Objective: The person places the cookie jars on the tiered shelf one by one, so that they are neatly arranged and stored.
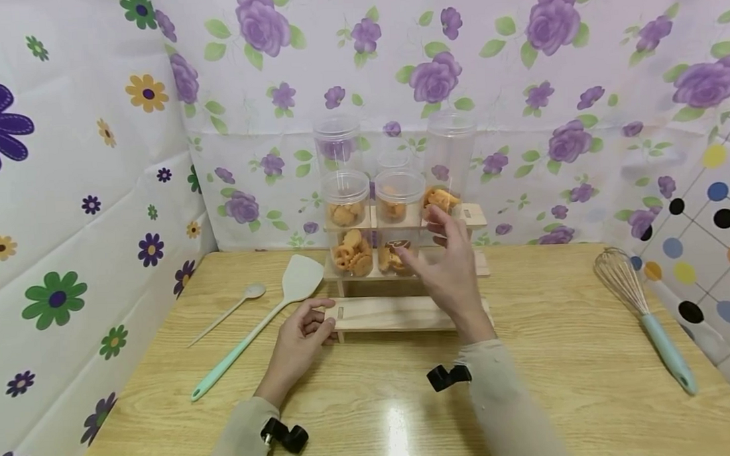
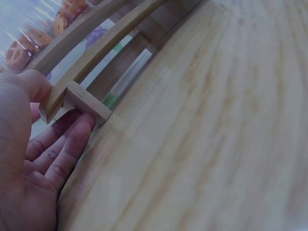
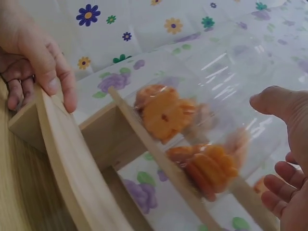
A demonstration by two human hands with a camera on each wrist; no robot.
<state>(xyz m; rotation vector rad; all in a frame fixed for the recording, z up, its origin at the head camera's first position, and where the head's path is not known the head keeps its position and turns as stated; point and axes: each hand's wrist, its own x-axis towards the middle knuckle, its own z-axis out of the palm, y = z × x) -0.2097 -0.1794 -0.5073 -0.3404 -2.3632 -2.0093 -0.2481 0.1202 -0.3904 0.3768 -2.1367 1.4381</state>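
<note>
My left hand [image 1: 299, 337] pinches the left end of the lowest shelf of a stepped wooden rack [image 1: 398, 313]. In the left wrist view its thumb lies on the shelf's end and the fingers [image 2: 72, 144] are below, beside the rack's leg. My right hand [image 1: 454, 278] is raised before the rack's right side, thumb and fingers spread, holding nothing. Beside it on the middle shelf stands a clear jar of cookies [image 1: 401, 220]; another cookie jar [image 1: 347, 222] is to its left. A tall jar [image 1: 453, 148] with cookies at its bottom rises behind the right fingertips.
More clear jars stand on the top shelf, one at the left [image 1: 338, 138]. Left of the rack lie a white-headed spatula [image 1: 302, 278] with a mint handle and a small long-handled spoon [image 1: 228, 312]. A whisk [image 1: 649, 325] lies at the table's right. Patterned cloth surrounds the table.
</note>
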